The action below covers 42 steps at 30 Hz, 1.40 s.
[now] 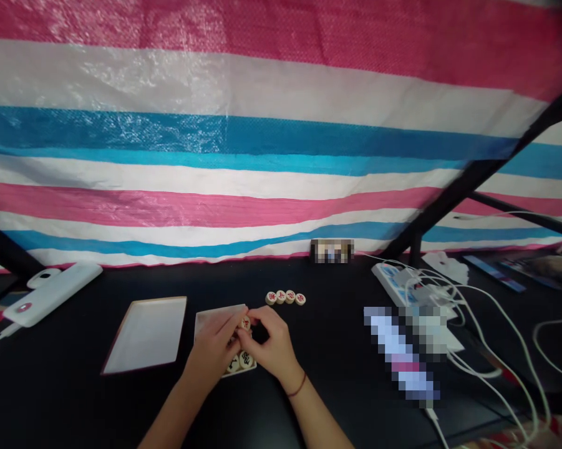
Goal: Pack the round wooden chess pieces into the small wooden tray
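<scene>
fingers [257, 319] of the left hand [213, 352] and right hand [271, 346] curl inward at a round xiangqi piece [246, 322]; any hold cannot be told. more pieces [246, 360] lie in a white tray [215, 313] beneath the fingers; four pieces [285, 298] sit beyond them on the black worktop [327, 399].

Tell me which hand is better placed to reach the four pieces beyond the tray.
Probably right: the right hand is closer to the row of pieces, straight ahead of it; the left hand sits farther aside.
</scene>
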Tool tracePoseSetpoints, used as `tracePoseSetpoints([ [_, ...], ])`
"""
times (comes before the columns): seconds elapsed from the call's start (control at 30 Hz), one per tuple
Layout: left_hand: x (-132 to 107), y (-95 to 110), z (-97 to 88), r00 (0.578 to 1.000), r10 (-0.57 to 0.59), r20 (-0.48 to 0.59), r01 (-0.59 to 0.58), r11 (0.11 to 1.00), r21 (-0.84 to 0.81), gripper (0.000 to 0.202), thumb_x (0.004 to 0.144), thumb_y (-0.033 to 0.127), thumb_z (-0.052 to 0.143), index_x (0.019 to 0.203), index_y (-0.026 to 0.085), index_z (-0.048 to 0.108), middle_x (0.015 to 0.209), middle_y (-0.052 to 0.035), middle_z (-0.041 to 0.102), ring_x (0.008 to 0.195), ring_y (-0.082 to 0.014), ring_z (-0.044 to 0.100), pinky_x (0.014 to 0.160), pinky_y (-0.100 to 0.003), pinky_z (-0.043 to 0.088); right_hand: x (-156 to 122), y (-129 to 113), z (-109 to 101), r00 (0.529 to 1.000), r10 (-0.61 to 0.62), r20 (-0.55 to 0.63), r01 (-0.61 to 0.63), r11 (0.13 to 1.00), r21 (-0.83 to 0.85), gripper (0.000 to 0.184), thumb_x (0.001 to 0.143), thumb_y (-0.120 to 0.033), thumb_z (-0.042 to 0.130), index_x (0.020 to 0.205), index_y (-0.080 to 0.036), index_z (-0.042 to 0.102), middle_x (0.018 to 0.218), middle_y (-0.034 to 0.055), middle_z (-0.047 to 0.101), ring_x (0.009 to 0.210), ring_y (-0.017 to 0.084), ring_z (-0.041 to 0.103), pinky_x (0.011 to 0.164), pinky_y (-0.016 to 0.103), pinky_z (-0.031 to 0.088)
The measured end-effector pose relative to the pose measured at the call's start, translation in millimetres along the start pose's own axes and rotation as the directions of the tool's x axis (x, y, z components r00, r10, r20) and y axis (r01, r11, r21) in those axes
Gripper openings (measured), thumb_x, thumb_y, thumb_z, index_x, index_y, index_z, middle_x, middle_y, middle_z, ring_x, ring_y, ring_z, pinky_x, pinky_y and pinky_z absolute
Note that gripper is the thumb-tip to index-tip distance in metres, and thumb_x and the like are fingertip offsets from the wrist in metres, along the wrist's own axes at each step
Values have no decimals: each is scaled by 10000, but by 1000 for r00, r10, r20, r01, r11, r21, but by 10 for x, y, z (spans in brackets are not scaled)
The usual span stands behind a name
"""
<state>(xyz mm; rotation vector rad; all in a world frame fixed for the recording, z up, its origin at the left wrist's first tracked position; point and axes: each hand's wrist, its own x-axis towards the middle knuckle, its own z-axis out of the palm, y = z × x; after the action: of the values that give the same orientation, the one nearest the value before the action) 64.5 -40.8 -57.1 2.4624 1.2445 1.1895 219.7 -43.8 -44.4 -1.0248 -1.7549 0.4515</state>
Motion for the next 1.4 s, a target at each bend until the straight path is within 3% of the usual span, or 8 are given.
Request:
tracePoseSetpoints([
  [0.17, 45, 89, -54, 999, -16, 50, 14, 1000, 24, 397, 926, 334, 521, 1313, 246, 532, 1045, -59, 708, 953, -209, 662, 872, -356, 544, 50, 251, -241, 968, 70, -242, -104, 986, -134, 133, 833, -245, 572, 943, -196, 628, 904, 68, 659, 857, 204, 606, 788, 350, 489],
  [0.27, 68, 103, -105, 997, -67, 45, 66, 998, 17, 337, 928, 324, 518, 1250, 243, 578, 1003, -48, 710, 933, -204, 659, 853, -338, 540, 38, 572, -529, 870, 230, -436, -361, 900, -245, 250, 830, -363, 557, 962, -170, 646, 930, 106, 661, 856, 234, 607, 784, 380, 486],
  [0.33, 73, 91, -131, 996, -78, 34, 77, 997, 4, 305, 932, 316, 508, 1210, 232, 601, 1015, -53, 709, 949, -206, 655, 863, -338, 533, -2, 782, -700, 804, 330, -495, -509, 812, -285, 354, 785, -414, 562, 1000, -146, 648, 910, 122, 672, 841, 258, 608, 795, 411, 481],
  [0.4, 72, 76, -145, 995, -91, 27, 91, 996, -3, 293, 935, 307, 498, 1194, 229, 611, 1029, -57, 707, 961, -208, 654, 871, -344, 529, -48, 931, -805, 784, 399, -475, -577, 751, -321, 392, 742, -424, 580, 1010, -144, 643, 901, 124, 682, 852, 276, 607, 799, 418, 476],
  [0.73, 77, 84, -154, 994, -95, 48, 96, 995, -22, 255, 941, 279, 477, 1142, 230, 628, 1009, -53, 714, 933, -202, 659, 843, -339, 531, -88, 1002, -749, 855, 432, -288, -519, 739, -430, 220, 761, -327, 529, 908, -209, 643, 933, 72, 696, 897, 260, 601, 829, 392, 459],
  [1.13, 87, 65, -151, 994, -98, 43, 98, 995, 4, 248, 945, 277, 461, 1117, 236, 636, 1005, -40, 719, 932, -198, 663, 837, -346, 521, -92, 998, -743, 843, 467, -268, -538, 713, -450, 264, 751, -303, 553, 996, -225, 611, 955, 53, 687, 930, 257, 603, 825, 404, 461],
  [1.3, 79, -49, -160, 985, -170, -24, 171, 980, 99, 279, 936, 255, 427, 1110, 215, 641, 955, -61, 714, 878, -213, 650, 794, -359, 503, -35, 819, -674, 882, 257, -395, -416, 819, -396, 241, 761, -306, 523, 957, -188, 601, 938, 89, 659, 856, 245, 583, 801, 404, 474],
  [1.4, 62, -135, -174, 968, -245, -60, 252, 941, 226, 261, 886, 181, 436, 1032, 211, 650, 959, -73, 709, 882, -240, 633, 786, -386, 466, -6, 602, -466, 929, 211, -305, -298, 914, -275, 169, 824, -261, 474, 903, -191, 605, 853, 72, 652, 738, 195, 595, 726, 332, 500],
])
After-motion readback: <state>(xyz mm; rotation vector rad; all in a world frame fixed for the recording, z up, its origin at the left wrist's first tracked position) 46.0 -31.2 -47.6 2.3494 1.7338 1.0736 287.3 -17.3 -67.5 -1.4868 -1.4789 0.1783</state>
